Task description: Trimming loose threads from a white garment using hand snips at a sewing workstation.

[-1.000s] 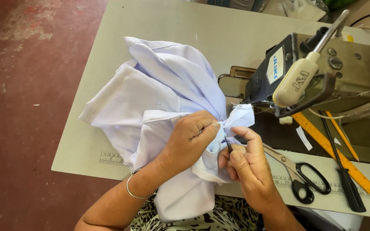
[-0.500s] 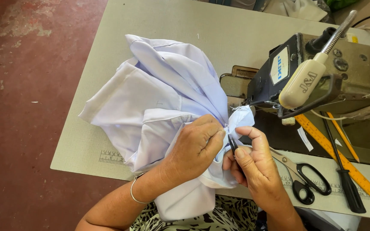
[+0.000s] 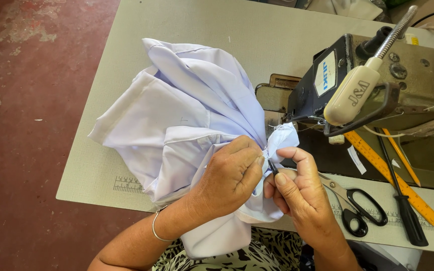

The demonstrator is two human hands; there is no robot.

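Note:
A pale lilac-white garment (image 3: 187, 115) lies bunched on the sewing table (image 3: 217, 30) and hangs over its near edge. My left hand (image 3: 229, 175) pinches a gathered fold of the cloth at its right side. My right hand (image 3: 297, 193) holds a small dark tool (image 3: 273, 168) against that same fold, right beside the left fingertips. A small flap of the cloth (image 3: 283, 140) sticks up between both hands and the sewing machine (image 3: 377, 80).
Black-handled scissors (image 3: 355, 208), a yellow ruler (image 3: 393, 178) and a black-handled screwdriver (image 3: 403, 206) lie on the table right of my hands. A machine lamp on a flexible neck (image 3: 352, 93) hangs over the needle area. Red floor (image 3: 31, 125) lies to the left.
My hands have shifted slightly on the fold, left fingers closing tighter on the cloth and the dark tool showing between the hands. The garment has stayed in place.

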